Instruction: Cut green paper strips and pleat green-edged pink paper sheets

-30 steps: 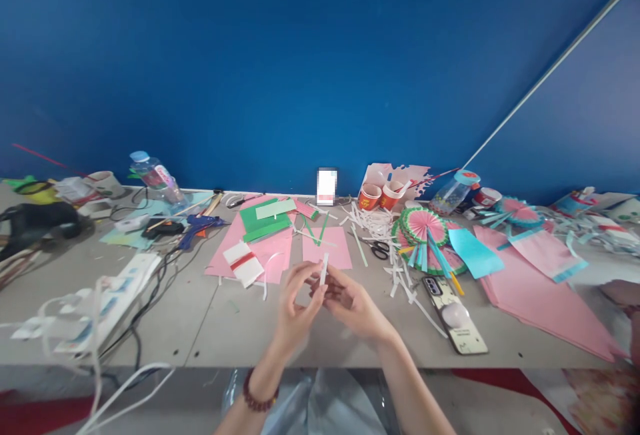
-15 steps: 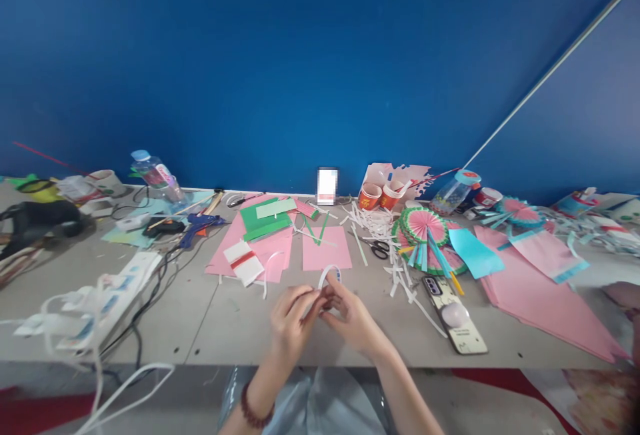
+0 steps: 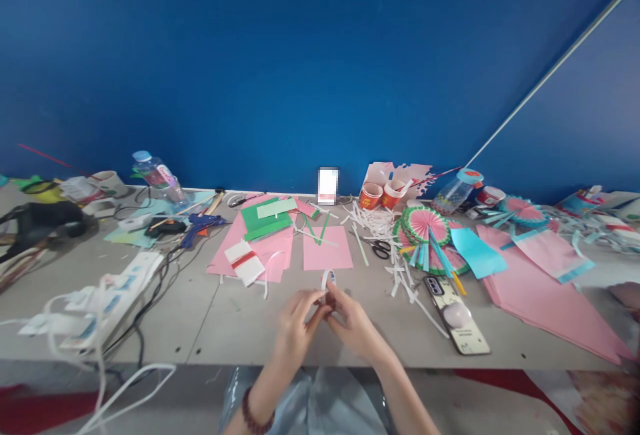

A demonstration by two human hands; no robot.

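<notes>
A white paper strip, bent into a narrow loop, rises between my fingertips near the front of the table. My left hand pinches its lower end from the left, and my right hand pinches it from the right. The fingertips of both hands meet, so the strip's ends are hidden. Just beyond the hands lies a pink paper square with thin green and white strips across it. To the left, a white pad with a red band rests on larger pink paper.
On the right are black scissors, a pile of white strips, pink-and-green paper fans and a phone. At left lie a blue glue gun, a power strip with cables and a tilted bottle. A blue partition stands behind.
The strip's loop has become narrower and lower between my fingers. Both hands have shifted slightly, still pinching together. Things on the table have not moved.
</notes>
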